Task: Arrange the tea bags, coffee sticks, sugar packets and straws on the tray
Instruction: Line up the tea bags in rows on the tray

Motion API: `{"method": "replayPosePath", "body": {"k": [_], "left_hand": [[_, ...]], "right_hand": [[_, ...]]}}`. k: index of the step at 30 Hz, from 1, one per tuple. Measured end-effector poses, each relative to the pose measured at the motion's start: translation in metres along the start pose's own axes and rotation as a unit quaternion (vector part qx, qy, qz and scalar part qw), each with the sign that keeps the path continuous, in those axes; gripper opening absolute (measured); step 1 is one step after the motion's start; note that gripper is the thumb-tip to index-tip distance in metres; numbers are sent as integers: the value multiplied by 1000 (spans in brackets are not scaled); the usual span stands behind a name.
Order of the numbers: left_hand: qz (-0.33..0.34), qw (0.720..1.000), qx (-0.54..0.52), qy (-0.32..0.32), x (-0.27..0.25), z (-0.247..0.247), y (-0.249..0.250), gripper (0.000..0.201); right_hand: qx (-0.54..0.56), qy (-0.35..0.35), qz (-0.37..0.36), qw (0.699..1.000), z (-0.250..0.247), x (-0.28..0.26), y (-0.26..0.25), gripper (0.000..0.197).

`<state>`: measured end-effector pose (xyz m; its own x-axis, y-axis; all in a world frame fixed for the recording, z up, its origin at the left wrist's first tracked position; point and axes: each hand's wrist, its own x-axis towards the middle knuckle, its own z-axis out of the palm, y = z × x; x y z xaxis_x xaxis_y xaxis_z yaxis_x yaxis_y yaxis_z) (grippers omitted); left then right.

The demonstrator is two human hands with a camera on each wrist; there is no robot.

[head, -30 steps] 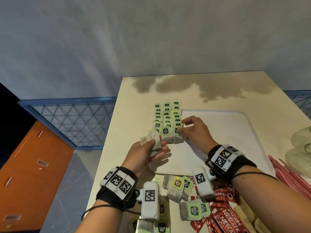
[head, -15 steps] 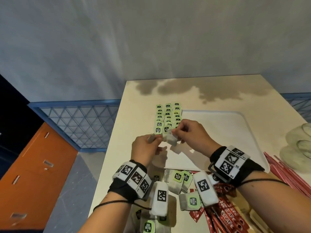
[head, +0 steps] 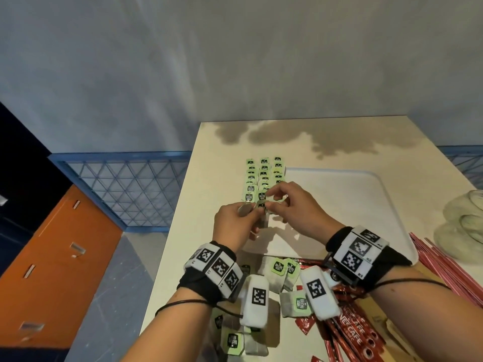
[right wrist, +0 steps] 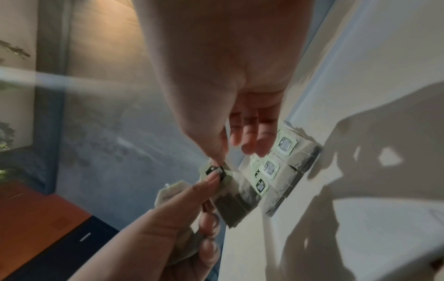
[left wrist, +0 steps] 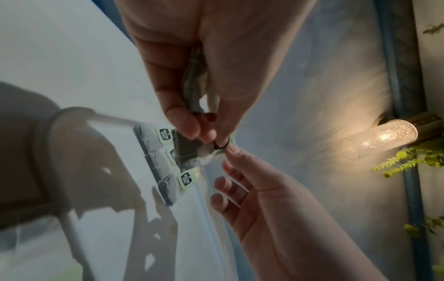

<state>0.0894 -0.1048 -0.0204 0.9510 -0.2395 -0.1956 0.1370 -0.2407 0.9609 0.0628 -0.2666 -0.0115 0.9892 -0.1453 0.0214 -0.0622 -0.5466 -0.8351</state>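
Note:
Green-tagged tea bags lie in three neat rows along the left side of the white tray; the rows also show in the wrist views. Just in front of the rows, above the tray's left edge, my two hands meet. My left hand grips a small bunch of tea bags. My right hand pinches the tag of one tea bag between thumb and forefinger, and the left fingertips touch that same tag. Its pouch hangs below the fingers.
Loose tea bags and red coffee sticks are heaped on the table in front of the tray, under my wrists. Red straws lie at the right, beside clear glass jars. The table's left edge drops off close to my left hand.
My right hand left the tea bag rows and came to my left hand, where it pinched one bag's tag. Both hands now stay together in front of the rows.

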Motion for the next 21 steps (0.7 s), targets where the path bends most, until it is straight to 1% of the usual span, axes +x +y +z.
{"method": "replayPosePath", "body": {"k": [1,3,5,8,12,15,19,21], "left_hand": [[-12,1000,-12,-8,0,-2,-3,14],[-45,998,-36,-20,2,-7,-7,10],[-81,995,-59,-19,4,-15,-8,12],[-120,987,-109,-4,12,-30,-10,15],[-135,983,-123,12,24,-46,-12,21],[-148,981,-122,20,31,-51,-16,33],[-180,976,-123,22,40,-49,-20,59],[-192,970,-151,11,42,-46,-19,71]], "right_hand": [[-13,-18,-2,1000,1,1,2,3],[-31,-50,17,998,7,4,8,8],[-55,-65,44,995,14,9,15,12],[-101,-47,60,992,26,19,24,14],[-95,-20,52,994,39,33,22,15],[-116,-6,36,993,47,44,19,15],[-146,20,43,988,49,56,21,16],[-147,22,49,988,48,59,25,16]]}}
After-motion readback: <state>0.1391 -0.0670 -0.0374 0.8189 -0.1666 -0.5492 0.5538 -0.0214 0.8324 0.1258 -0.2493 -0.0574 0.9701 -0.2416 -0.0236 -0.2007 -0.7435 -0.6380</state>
